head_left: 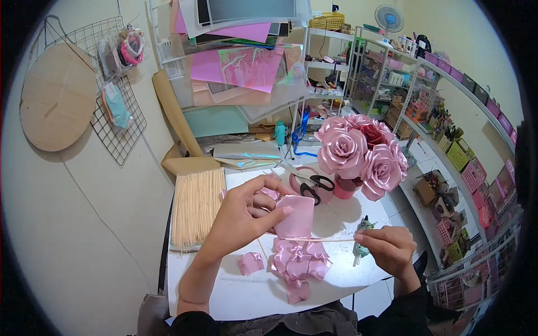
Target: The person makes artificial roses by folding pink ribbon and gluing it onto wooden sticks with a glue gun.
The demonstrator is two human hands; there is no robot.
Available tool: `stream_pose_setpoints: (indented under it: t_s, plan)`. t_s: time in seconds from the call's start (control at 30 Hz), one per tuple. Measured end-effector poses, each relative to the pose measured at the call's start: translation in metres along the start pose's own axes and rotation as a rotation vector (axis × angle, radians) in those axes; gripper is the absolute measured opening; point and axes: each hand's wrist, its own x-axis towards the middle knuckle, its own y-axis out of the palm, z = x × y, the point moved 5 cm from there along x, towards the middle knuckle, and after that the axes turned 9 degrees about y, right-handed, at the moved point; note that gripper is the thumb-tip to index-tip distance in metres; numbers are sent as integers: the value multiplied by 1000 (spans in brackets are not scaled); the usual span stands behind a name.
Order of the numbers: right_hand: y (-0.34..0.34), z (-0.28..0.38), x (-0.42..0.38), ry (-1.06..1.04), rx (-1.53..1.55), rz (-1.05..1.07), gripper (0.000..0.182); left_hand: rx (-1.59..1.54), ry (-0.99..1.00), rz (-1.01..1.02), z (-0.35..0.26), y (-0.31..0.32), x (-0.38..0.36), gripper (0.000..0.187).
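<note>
My left hand (241,213) pinches a pink satin ribbon petal (297,217) between thumb and fingers, above the table. In my right hand (389,249) is a thin wooden stick (325,240), pinched at its right end. It runs level along the petal's lower edge. Below lies a pile of pink ribbon petals (297,260), with a single petal (250,263) left of it. A small green patterned tool (361,252) with a pale tip lies beside my right hand, partly covered by it.
Bundled wooden sticks (197,207) lie on the white table's (350,285) left. Black-handled scissors (318,190) rest behind my left hand. Pink satin roses (361,151) stand in a pink pot (343,189) at the back right. Stocked shelves (448,196) line the right side.
</note>
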Motion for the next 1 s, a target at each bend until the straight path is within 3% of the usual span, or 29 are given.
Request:
stream_pose_setpoints:
  t_s: [0.67, 1.0]
  plan:
    - [6, -4, 3, 12, -44, 86, 28, 56, 36, 29, -7, 0, -3, 23]
    - [7, -3, 0, -43, -62, 27, 37, -102, -14, 38, -6, 1, 1, 25]
